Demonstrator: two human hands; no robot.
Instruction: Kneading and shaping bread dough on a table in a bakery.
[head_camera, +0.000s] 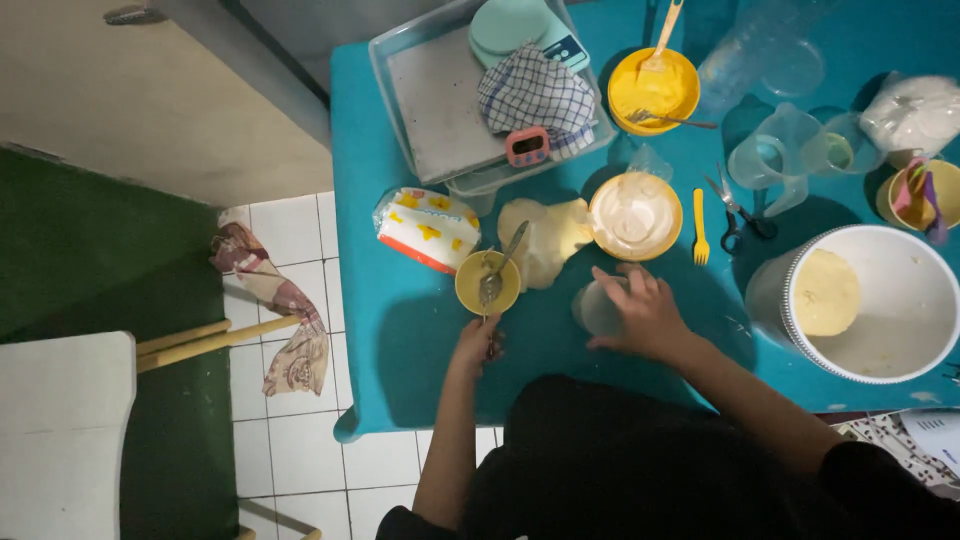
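My left hand (478, 343) rests on the teal table (400, 340) just below a small yellow bowl (470, 292) with a metal spoon (500, 268) in it; the fingers look curled, and whether they hold anything is unclear. My right hand (640, 312) is closed around a small clear plastic cup (597, 308) standing on the table. Past the cup lie a lump of pale dough (545, 238) and a yellow bowl (635, 215) covered with clear film.
A white bucket (890, 300) holds a dough ball at right. Yellow fork (700, 225), scissors (735, 210), clear jug (775, 155), flour bag (427, 228), tray (440, 110) with checked cloth and timer, yellow bowl (653, 90) at the back. White chair (60, 430) and cloth (280, 300) on the floor left.
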